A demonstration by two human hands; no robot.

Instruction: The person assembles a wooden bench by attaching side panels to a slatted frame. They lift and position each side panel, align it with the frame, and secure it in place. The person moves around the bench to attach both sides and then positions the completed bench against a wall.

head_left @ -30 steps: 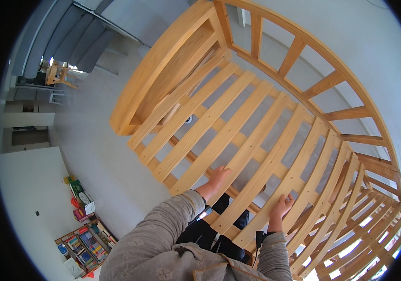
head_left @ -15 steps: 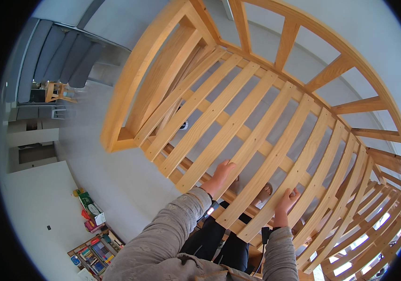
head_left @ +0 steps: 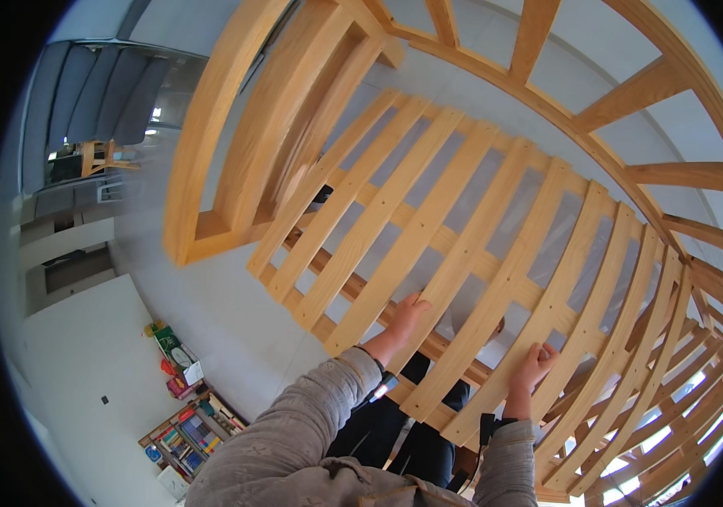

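Observation:
A pale wooden bed slat panel [head_left: 421, 226] lies tilted across the view in front of me. My left hand [head_left: 406, 321] is closed round one of its slats near the close side. Farther right, my right hand [head_left: 532, 369] is closed round another slat, its fingers reaching into the gap. Around the panel stands a wooden bed frame [head_left: 184, 194], with a curved, spindled rail [head_left: 627, 95] along the far side. A strip of floor shows between the panel and the far rail.
More wooden slats [head_left: 674, 406] extend at the lower right. A bookcase [head_left: 184, 444] with books stands at the lower left, with a green box [head_left: 173, 346] and other items above it. Grey cushions [head_left: 95, 93] and a small wooden chair [head_left: 100, 158] are at the far left.
The slat panel has come away from the bed frame's far rail and left end, and the gaps there have widened. Both hands keep their grip on the slats.

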